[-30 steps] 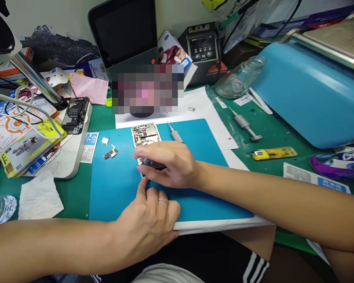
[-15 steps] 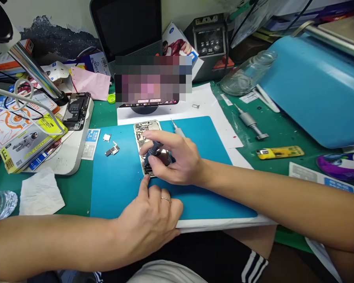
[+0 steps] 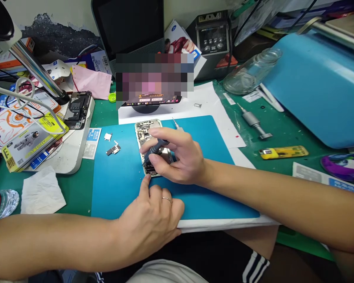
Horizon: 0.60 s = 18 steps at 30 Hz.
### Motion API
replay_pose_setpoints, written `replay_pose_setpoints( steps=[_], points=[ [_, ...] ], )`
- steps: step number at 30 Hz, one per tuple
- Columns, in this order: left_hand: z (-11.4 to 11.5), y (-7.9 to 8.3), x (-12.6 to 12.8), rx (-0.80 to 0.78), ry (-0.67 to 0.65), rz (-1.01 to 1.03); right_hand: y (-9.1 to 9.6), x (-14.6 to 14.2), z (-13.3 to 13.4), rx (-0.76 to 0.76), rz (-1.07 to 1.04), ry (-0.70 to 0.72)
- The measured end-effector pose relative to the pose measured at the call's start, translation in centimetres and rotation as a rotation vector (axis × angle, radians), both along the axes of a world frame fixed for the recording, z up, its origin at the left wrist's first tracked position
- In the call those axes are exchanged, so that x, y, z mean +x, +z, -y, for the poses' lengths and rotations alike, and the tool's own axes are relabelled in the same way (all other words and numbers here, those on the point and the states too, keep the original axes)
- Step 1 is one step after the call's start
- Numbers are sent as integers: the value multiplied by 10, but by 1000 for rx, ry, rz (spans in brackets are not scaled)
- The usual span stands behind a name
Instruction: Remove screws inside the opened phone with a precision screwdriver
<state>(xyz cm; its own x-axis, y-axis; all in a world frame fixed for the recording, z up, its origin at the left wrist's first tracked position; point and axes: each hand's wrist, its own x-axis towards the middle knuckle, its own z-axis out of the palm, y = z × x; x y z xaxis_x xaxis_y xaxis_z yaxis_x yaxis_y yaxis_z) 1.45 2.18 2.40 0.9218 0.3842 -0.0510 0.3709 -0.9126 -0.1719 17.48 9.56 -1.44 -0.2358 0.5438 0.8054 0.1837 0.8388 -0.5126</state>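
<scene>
An opened smartphone (image 3: 143, 129) lies on the blue mat (image 3: 118, 192), its inner parts bare. My right hand (image 3: 183, 155) is closed on a dark screwdriver (image 3: 159, 147), which leans over the phone's lower half; its tip is hard to make out. With its index finger stretched out, my left hand (image 3: 153, 208) touches the phone's bottom edge; its other fingers are curled. Part of the phone is hidden behind my right hand. Left of the phone lie a small metal plate (image 3: 108, 136) and a small dark part with a flex cable (image 3: 113, 148).
Behind my right hand, another screwdriver (image 3: 177, 125) is partly visible. A grey screwdriver (image 3: 253, 121), a yellow cutter knife (image 3: 283, 152) and a glass jar (image 3: 250, 74) lie to the right. A screen on a stand (image 3: 147, 108) stands behind; boxes (image 3: 32, 145) are piled left.
The screwdriver in my right hand now tilts more to the right than before. My left index finger stays at the phone's bottom edge. The whole view has shifted slightly.
</scene>
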Motion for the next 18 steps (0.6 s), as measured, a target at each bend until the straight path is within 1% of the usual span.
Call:
replay_pose_setpoints(
  steps=[5,10,18],
  points=[
    [10,2,-2,54,62,-33,2,0,0,18,46,51],
    [17,0,-4,65,113,-60,1,-2,0,37,92,144],
    [19,0,-5,44,128,-97,1,0,1,-102,124,206]
  ],
)
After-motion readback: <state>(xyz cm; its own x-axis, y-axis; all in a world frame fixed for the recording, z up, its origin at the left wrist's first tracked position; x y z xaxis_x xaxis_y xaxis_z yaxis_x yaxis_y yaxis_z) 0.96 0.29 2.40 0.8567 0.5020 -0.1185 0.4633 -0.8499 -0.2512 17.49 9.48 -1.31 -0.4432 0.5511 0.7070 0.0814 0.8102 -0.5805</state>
